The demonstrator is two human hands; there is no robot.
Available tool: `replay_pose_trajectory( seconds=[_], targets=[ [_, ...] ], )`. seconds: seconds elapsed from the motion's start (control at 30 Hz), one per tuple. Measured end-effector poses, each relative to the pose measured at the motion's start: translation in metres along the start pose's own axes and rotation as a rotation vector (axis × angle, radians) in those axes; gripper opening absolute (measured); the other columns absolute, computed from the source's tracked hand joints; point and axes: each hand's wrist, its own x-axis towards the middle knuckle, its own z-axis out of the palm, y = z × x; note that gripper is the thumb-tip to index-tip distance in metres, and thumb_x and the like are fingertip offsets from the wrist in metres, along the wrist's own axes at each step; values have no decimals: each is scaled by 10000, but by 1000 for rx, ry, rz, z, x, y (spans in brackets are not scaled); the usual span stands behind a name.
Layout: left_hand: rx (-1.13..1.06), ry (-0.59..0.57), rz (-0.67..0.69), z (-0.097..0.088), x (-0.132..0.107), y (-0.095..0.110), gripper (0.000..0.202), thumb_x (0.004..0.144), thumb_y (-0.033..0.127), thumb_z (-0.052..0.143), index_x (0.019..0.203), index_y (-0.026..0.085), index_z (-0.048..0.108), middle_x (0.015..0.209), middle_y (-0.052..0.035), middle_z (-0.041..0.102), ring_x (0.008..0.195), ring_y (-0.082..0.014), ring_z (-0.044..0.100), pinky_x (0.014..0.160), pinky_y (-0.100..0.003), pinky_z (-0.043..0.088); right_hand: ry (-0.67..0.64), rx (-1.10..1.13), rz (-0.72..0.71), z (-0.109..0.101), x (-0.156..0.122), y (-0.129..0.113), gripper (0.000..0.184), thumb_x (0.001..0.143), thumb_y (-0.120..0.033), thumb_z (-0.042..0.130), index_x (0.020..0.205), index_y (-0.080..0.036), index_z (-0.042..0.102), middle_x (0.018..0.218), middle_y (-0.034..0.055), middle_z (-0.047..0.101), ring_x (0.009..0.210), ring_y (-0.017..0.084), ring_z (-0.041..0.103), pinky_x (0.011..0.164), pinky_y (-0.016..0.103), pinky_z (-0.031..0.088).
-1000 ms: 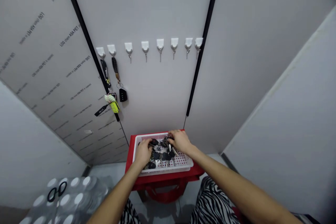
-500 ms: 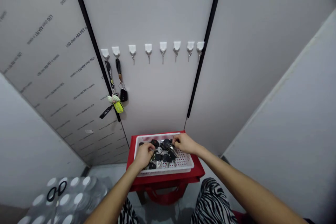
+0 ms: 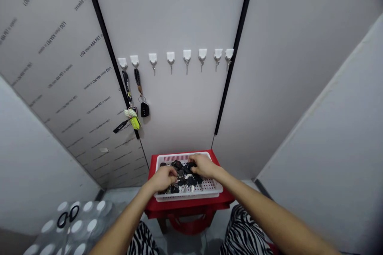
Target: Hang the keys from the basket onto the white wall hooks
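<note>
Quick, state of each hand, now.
Left hand: curled over the keys in the white basket; grip cannot be told.
Right hand: on the keys too; cannot be told.

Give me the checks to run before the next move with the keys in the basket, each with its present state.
The left hand and right hand touch the key pile: ok.
One key set singled out in a grip: cannot tell.
The white basket sits flat on the red stool: ok.
Six bare wall hooks in the row: ok.
The two hung key sets hang apart from those: ok.
</note>
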Motion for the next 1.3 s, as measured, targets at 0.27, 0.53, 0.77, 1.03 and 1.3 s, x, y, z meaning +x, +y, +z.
replay_pose_trajectory(
  seconds=[0.27, 0.53, 0.77, 1.03, 1.3],
  targets=[
    [21, 296, 35, 6, 18, 7, 321, 587, 89, 422, 885, 148, 524, 921, -55, 538, 862, -138, 452, 780, -247, 317, 90, 484, 22, 0, -15, 12, 131, 476, -71, 395, 575, -154, 415, 528, -44, 400, 501, 59, 341, 475, 169, 260],
    [-140, 129, 193, 37, 21, 28, 356, 564, 87, 447, 903, 171, 514, 908, -26, 546, 838, -137, 457, 773, -251, 323, 144, 1174, 167, -7, -16, 3, 99, 503, -135, 456, 581, -153, 398, 483, -68, 378, 440, 37, 320, 439, 168, 240],
    [-596, 62, 78, 27, 21, 30, 197, 622, 211, 428, 746, 102, 535, 634, -1, 545, 579, -89, 459, 579, -205, 356, 164, 1513, 230, -20, -16, -6, 151, 499, -184, 509, 615, -161, 413, 516, -65, 413, 444, 35, 364, 452, 173, 284],
    [-683, 108, 47, -11, 23, 33, 183, 594, 272, 465, 599, 104, 539, 473, 29, 485, 467, -61, 412, 504, -189, 335, 137, 1457, 231, -25, -8, -11, 213, 517, -207, 514, 716, -153, 465, 558, -39, 481, 475, 50, 424, 470, 183, 322],
    [-779, 171, 33, -27, 15, 36, 189, 594, 271, 476, 671, 112, 540, 530, 15, 537, 501, -66, 467, 547, -200, 365, -38, 1309, 173, -22, -6, -19, 238, 541, -278, 531, 729, -132, 518, 551, -39, 490, 424, 34, 410, 468, 193, 334]
  ],
)
